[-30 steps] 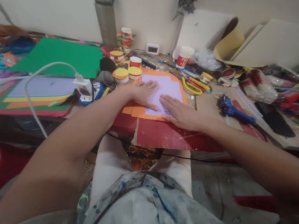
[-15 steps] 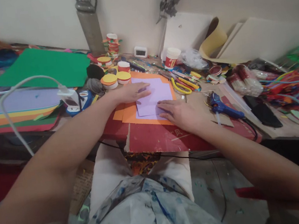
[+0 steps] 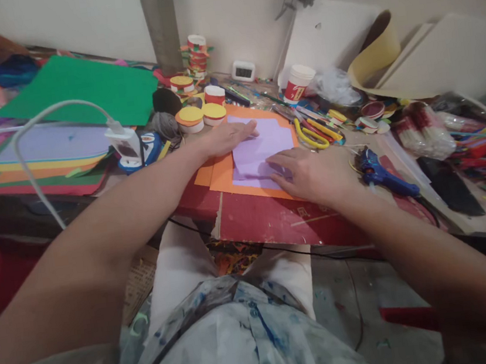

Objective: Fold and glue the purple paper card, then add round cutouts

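Observation:
A light purple paper sheet (image 3: pixel 260 144) lies over another purple piece on orange paper (image 3: pixel 223 175), at the table's front edge. Across the sheet's upper left part rests my left hand (image 3: pixel 231 136), open and flat, fingers pointing right. My right hand (image 3: pixel 299 172) is at the sheet's lower right, its fingers on the paper and its thumb apart from them, with a shadowed gap between. Near that hand the sheet's lower edge bows up slightly. What lies under the right palm is hidden.
Yellow-handled scissors (image 3: pixel 312 137) and a blue glue gun (image 3: pixel 384 173) lie to the right, with a black phone (image 3: pixel 451 186) beyond. Left stand a charger with cable (image 3: pixel 124 146) and yellow-topped paper cups (image 3: pixel 191 117). A red-and-white cup (image 3: pixel 299 83) stands behind.
The camera view has shifted, so the table appears farther right and slightly higher. My right hand's fingers have bent more, and the purple sheet's lower edge has lifted a little.

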The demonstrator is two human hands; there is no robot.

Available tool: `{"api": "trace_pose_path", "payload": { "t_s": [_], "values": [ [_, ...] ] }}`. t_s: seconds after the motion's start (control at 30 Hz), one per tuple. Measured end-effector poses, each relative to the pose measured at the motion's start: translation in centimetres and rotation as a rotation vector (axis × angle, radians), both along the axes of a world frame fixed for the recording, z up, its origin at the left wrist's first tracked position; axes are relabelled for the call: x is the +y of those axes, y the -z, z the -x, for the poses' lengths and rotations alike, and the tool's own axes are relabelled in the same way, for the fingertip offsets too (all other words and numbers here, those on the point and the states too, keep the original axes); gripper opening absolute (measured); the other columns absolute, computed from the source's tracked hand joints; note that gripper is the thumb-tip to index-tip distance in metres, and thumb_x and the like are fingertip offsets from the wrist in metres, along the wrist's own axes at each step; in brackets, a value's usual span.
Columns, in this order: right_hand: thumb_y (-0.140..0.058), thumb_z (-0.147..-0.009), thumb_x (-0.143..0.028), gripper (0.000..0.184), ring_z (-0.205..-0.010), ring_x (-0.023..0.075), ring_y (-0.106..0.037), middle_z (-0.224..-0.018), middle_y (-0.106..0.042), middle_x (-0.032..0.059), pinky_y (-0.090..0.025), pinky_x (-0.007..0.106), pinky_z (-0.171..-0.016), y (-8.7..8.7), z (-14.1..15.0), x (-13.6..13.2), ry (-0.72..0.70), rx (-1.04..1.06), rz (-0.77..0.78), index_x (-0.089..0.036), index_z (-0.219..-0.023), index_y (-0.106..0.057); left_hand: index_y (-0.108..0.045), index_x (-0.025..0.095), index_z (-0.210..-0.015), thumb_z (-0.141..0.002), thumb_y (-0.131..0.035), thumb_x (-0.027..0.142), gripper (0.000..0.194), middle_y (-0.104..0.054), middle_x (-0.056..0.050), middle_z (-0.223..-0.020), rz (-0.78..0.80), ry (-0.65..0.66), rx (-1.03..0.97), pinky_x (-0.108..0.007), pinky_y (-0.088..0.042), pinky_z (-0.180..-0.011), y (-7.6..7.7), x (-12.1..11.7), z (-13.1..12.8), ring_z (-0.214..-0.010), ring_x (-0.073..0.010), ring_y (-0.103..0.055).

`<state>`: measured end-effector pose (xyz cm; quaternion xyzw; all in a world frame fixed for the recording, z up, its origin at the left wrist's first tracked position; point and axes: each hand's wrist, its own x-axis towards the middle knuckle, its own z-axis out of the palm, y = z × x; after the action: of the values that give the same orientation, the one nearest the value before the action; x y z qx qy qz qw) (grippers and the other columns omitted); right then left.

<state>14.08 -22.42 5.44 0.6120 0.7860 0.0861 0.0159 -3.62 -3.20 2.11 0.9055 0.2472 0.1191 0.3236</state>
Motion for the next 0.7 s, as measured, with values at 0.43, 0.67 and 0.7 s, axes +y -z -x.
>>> {"api": "trace_pose_path", "payload": {
  "t_s": [0.43,0.67,0.7],
  "values": [
    [-0.046,-0.113,-0.029,0.038,-0.114,0.0334,-0.068,-0.127,-0.079,0.0201,-0.048,0.042,-0.086,1.3,2.9,2.0,-0.114,-0.104,0.056,-0.012,-0.125,-0.077,-0.069,0.010,-0.146,-0.112,-0.024,0.058,0.074,-0.062,-0.016,-0.162,-0.033,0.088,-0.038,-0.038,-0.035,-0.134,-0.1,0.6,-0.1,-0.151,-0.0250,-0.057],
    [-0.047,-0.106,-0.025,0.033,-0.096,0.0282,-0.073,-0.112,-0.084,0.0147,-0.049,0.038,-0.078,1.1,1.8,3.0,0.043,0.127,-0.063,-0.019,-0.104,-0.080,-0.077,0.020,-0.141,-0.112,-0.020,0.063,0.077,-0.075,-0.009,-0.146,-0.023,0.181,-0.100,-0.040,-0.039,-0.131,-0.7,1.3,0.4,-0.145,-0.0258,-0.063],
    [-0.049,-0.104,-0.024,0.031,-0.092,0.0269,-0.073,-0.109,-0.084,0.0126,-0.049,0.038,-0.077,1.0,1.3,3.3,0.060,0.194,-0.082,-0.021,-0.101,-0.079,-0.077,0.023,-0.142,-0.111,-0.024,0.066,0.075,-0.077,-0.008,-0.142,-0.005,0.187,-0.096,-0.038,-0.041,-0.129,-0.7,1.4,0.4,-0.144,-0.0255,-0.063]
  ]
}}
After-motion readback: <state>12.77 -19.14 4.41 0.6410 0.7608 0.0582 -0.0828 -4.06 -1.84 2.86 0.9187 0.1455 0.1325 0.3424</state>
